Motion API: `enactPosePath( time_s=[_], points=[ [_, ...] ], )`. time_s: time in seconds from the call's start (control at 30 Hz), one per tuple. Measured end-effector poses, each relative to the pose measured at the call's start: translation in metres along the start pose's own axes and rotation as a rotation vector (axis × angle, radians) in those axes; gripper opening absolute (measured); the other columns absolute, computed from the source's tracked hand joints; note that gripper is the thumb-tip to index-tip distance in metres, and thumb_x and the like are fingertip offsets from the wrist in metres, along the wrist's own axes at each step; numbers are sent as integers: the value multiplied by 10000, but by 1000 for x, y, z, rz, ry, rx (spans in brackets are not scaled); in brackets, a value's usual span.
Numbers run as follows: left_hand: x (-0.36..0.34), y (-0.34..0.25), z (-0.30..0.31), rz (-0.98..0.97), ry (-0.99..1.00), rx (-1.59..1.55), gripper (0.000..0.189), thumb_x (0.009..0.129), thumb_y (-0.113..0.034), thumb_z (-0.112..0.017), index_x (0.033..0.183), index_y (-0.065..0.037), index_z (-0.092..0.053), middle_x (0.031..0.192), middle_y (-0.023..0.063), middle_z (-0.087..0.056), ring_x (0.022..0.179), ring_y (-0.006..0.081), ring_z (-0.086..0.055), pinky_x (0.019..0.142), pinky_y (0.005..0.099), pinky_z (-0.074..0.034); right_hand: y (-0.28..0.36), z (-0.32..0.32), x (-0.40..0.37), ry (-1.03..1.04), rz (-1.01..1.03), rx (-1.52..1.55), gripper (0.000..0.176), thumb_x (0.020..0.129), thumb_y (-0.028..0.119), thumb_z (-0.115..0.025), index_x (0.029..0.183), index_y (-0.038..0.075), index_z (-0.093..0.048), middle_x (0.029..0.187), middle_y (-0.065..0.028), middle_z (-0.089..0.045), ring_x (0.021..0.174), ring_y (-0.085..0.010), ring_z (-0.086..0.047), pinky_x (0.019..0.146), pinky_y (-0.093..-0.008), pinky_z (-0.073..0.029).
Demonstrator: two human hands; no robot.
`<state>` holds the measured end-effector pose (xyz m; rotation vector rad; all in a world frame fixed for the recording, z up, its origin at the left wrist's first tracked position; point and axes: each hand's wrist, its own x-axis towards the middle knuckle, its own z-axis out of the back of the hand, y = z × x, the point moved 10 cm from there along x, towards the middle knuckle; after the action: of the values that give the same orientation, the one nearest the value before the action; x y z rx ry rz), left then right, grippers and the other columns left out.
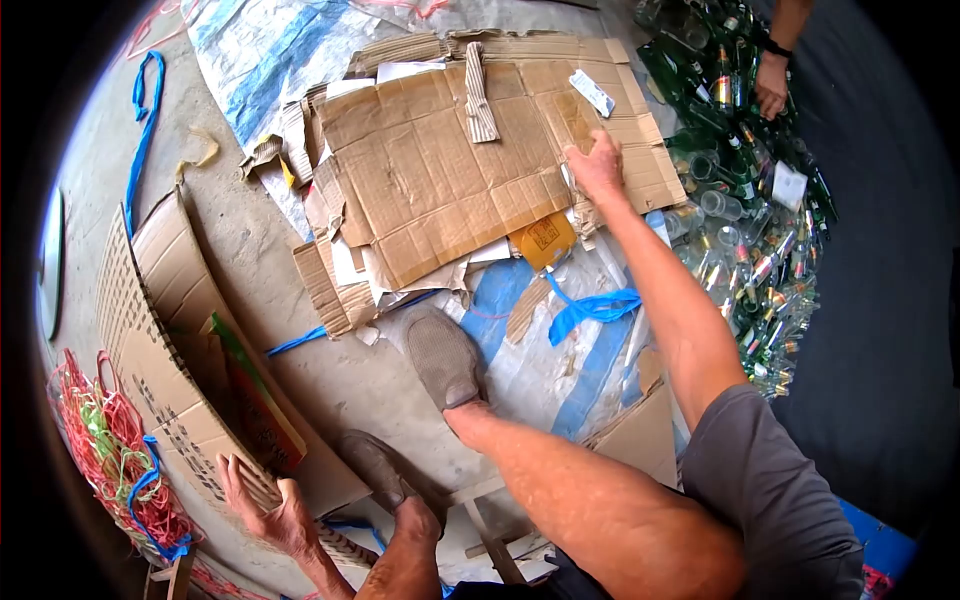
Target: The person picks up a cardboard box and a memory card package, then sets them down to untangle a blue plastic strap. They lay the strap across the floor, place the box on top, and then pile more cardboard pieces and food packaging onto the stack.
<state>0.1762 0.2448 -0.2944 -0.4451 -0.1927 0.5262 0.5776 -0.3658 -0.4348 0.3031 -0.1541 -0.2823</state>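
Note:
Flattened brown cardboard sheets (440, 170) lie stacked on a blue and white striped tarp. My right hand (597, 165) is at the right part of the stack, its fingers bent over the top sheet near a small white label (592, 92); whether they grip anything is hard to make out. A loose cardboard strip (481, 95) rests on the stack. At the lower left, my left hand (268, 512) has its fingers spread against the edge of a large open cardboard box (170, 370). Inside that box is a red and green printed piece (262, 400).
Green and clear glass bottles (740, 200) are heaped at the right, with another person's hand (771, 86) among them. Blue ribbon (590, 308) lies below the stack. Tangled red and green string (115, 450) is at the far left. My feet stand between box and stack.

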Motion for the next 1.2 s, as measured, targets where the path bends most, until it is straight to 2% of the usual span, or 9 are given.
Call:
enactPosePath(
  time_s=[0.1,0.3,0.5,0.57,0.7,0.97,1.03,1.1,1.2],
  points=[
    [0,-2,-2,-5,4,28,727,715,100,-581,1429,-41,-582,1538,157,-527,1423,316,-487,1186,419,-354,-58,0,20,139,-217,-120,759,793,434,-784,1367,17,-514,1402,-279,-525,1319,-442,-501,1117,-500,-432],
    [0,2,-9,-23,25,57,730,724,100,-581,1441,-36,-566,1535,157,-528,1427,315,-483,1192,416,-351,-69,-9,29,271,-154,-220,842,776,513,-779,1398,5,-525,1414,-297,-549,1346,-436,-506,1129,-474,-422],
    [-6,11,-15,-41,66,51,708,781,78,-610,1478,-19,-528,1506,159,-549,1418,309,-485,1199,421,-348,-76,-20,22,270,-194,-77,673,745,464,-828,1167,-31,-656,1239,-282,-674,1187,-403,-648,992,-452,-532],
    [-7,12,-17,-37,81,23,716,755,84,-591,1463,-11,-536,1533,195,-513,1429,344,-470,1197,452,-351,-78,-28,10,367,-242,-77,653,815,444,-770,1309,51,-600,1353,-234,-626,1271,-398,-601,1047,-491,-509],
    [-10,4,-23,-31,95,21,712,807,61,-616,1501,-50,-502,1557,197,-480,1434,354,-455,1198,468,-365,-70,-17,-16,383,-312,-25,608,785,399,-753,1271,58,-623,1330,-239,-634,1265,-414,-595,1068,-484,-492],
    [-8,6,-23,-11,110,46,719,787,93,-623,1488,-22,-515,1518,187,-527,1394,330,-496,1177,427,-381,-80,-15,-21,502,-141,58,482,824,434,-718,1067,18,-703,1143,-252,-709,1132,-437,-655,979,-505,-527],
    [-9,-3,-20,-40,100,38,720,784,98,-617,1486,-21,-516,1512,187,-533,1390,332,-499,1173,424,-385,-80,-3,-5,493,-168,-94,476,841,420,-702,1119,34,-691,1238,-249,-670,1170,-438,-634,999,-518,-517],
    [-6,-3,-19,-70,99,83,729,770,98,-615,1483,-16,-516,1506,186,-540,1391,330,-500,1175,420,-380,-67,27,8,320,-217,-164,520,858,325,-680,1308,84,-583,1461,-213,-479,1349,-428,-493,1093,-506,-461],
    [-4,0,-20,-83,96,131,737,754,93,-614,1477,-11,-520,1511,179,-542,1407,332,-488,1189,424,-359,-73,15,57,208,-45,-246,605,827,327,-704,1379,125,-561,1401,-243,-521,1309,-410,-520,1093,-473,-453]
  ],
)
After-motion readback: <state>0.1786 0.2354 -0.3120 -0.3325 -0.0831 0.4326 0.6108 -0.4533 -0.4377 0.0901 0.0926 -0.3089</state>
